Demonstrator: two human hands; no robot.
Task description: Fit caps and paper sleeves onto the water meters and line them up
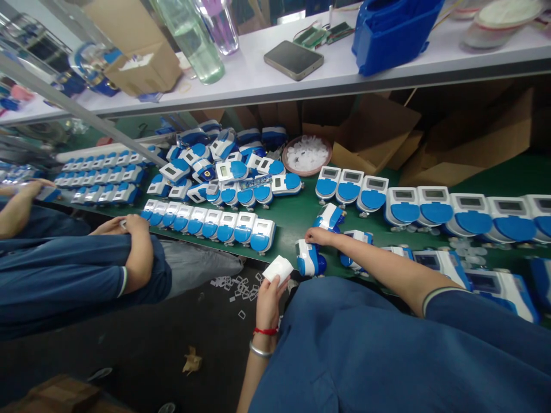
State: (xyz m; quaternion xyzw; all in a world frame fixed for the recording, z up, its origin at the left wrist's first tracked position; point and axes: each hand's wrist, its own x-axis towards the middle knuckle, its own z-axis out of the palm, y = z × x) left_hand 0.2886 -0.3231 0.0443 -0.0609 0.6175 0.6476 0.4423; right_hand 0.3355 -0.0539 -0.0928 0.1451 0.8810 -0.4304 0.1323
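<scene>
My left hand (269, 298) holds up a small white wad that looks like a roll or folded stack of paper labels (278, 269), its fingers closed around it. A red cord and a silver bangle circle that wrist. My right hand (318, 236) reaches down to the bench, fingertips pinched together at the upper edge of a blue-and-white meter (306, 259) near the front edge. Whatever lies between those fingertips is too small to make out. Just behind that hand lies another blue-and-white meter (329, 217), and to its right one more meter (355, 248) is partly covered by my forearm.
Meters stand in rows on the green bench (293, 221), with a heap of meters (228, 166) behind. A bowl of clear plastic pieces (306, 156) and open cardboard boxes (374, 132) sit under a shelf holding a phone (293, 59). On the left, a co-worker's hands (129, 225) are busy.
</scene>
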